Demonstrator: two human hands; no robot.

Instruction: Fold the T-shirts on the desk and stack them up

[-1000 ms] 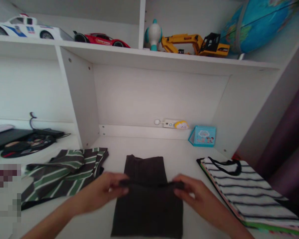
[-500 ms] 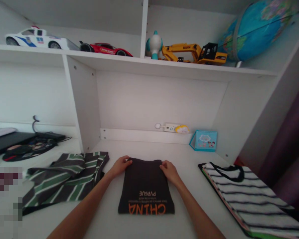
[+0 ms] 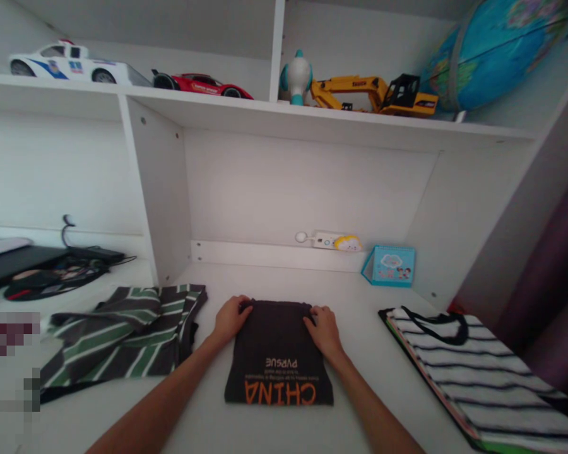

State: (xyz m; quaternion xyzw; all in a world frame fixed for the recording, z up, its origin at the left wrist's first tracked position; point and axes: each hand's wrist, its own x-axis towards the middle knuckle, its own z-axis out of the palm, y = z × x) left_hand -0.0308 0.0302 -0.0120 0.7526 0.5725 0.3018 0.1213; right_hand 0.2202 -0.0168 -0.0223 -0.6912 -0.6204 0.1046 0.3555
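White shelving (image 3: 303,183) was set behind a white desk (image 3: 274,435); a red toy car (image 3: 203,83), yellow excavator (image 3: 407,101) and globe (image 3: 502,57) were kept above. Dark folded shirt (image 3: 281,334), orange lettering upside down, was laid flat mid-desk. Its far corners were pinched, apparently, fingertips being partly hidden, by left hand (image 3: 231,318) and right hand (image 3: 325,329), held well apart. Rumpled green-striped garment (image 3: 118,337) was seen left; white striped clothing (image 3: 483,372) was stacked right.
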